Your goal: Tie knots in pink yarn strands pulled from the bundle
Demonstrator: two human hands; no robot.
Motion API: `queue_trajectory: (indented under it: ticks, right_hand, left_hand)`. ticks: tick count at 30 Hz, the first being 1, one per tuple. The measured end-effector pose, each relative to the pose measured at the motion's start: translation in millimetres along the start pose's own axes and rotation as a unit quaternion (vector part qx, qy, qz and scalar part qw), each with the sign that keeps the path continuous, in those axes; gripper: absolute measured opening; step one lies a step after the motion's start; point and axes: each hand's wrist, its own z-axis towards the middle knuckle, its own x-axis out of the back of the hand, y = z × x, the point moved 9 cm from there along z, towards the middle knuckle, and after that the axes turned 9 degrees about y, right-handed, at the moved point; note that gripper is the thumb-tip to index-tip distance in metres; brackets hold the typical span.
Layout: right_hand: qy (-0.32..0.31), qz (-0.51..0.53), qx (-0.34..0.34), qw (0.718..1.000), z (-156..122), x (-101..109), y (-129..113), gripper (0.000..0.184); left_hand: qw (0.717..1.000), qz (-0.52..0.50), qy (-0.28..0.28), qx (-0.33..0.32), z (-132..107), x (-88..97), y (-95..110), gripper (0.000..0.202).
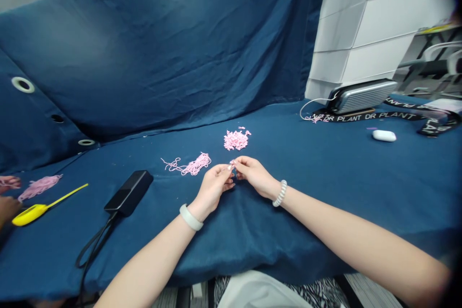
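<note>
My left hand (215, 184) and my right hand (255, 174) meet fingertip to fingertip just above the blue cloth. Both are closed in a pinch on a short bit of pink cord (232, 162), mostly hidden by the fingers. Just beyond them lies a pile of small pink cord pieces (236, 140), apparently knotted, with a few strays at its far edge. Left of the pile, near my left hand, rests a loose bundle of long pink cord (195, 163) with trailing ends.
A black box with a cable (129, 193) lies left of my forearm. Farther left are a yellow tool (34, 213), another pink bundle (40, 186) and another person's hands (7, 202). At right stand a silver ribbed case (366, 96), a lettered black strap (355, 117) and a white case (384, 135).
</note>
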Motion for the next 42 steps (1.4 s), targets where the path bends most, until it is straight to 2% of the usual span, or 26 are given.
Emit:
queue_trajectory:
  ticks: [4, 8, 14, 17, 23, 27, 31, 34, 38, 42]
  right_hand:
    - [0.022, 0.037, -0.01, 0.999, 1.0, 3.9, 0.5, 0.028]
    - [0.013, 0.104, -0.031, 0.994, 0.3, 1.8, 0.3, 0.027]
    - [0.018, 0.206, -0.079, 0.975, -0.7, 2.5, 1.7, 0.012]
    - [0.013, 0.251, -0.091, 0.963, -0.7, 1.9, 1.9, 0.011]
    - [-0.047, 0.289, -0.081, 0.953, -4.4, -8.3, -7.0, 0.018]
    - [-0.038, 0.282, -0.089, 0.955, -5.6, -8.6, -6.3, 0.015]
    - [-0.038, 0.283, -0.087, 0.954, -4.4, -8.3, -6.5, 0.014]
    - [-0.036, 0.295, -0.087, 0.951, -2.4, -6.4, -6.8, 0.015]
    - [-0.036, 0.295, -0.088, 0.951, -2.3, -6.1, -6.3, 0.015]
    - [-0.041, 0.243, -0.066, 0.967, -5.4, -8.9, -8.4, 0.016]
  left_hand:
    - [0.998, 0.029, 0.01, -0.05, 0.7, 1.2, 5.7, 0.03]
    - [0.996, 0.059, 0.01, -0.059, 0.9, 1.1, 6.0, 0.029]
    - [0.994, 0.086, 0.014, -0.063, -1.1, 1.1, 8.6, 0.029]
    - [0.991, 0.109, 0.023, -0.075, -0.9, 2.9, 11.0, 0.031]
    - [0.977, 0.153, 0.025, -0.145, -3.9, 3.2, 23.9, 0.033]
    - [0.971, 0.143, 0.042, -0.189, -3.7, 7.0, 30.8, 0.031]
    - [0.983, 0.087, 0.063, -0.146, 3.4, 15.9, 21.5, 0.029]
    - [0.991, 0.051, 0.044, -0.112, 4.5, 14.0, 15.6, 0.032]
    - [0.988, 0.082, 0.019, -0.126, 0.0, 7.2, 17.7, 0.031]
    - [0.99, 0.098, 0.025, -0.096, 1.0, 7.6, 12.1, 0.031]
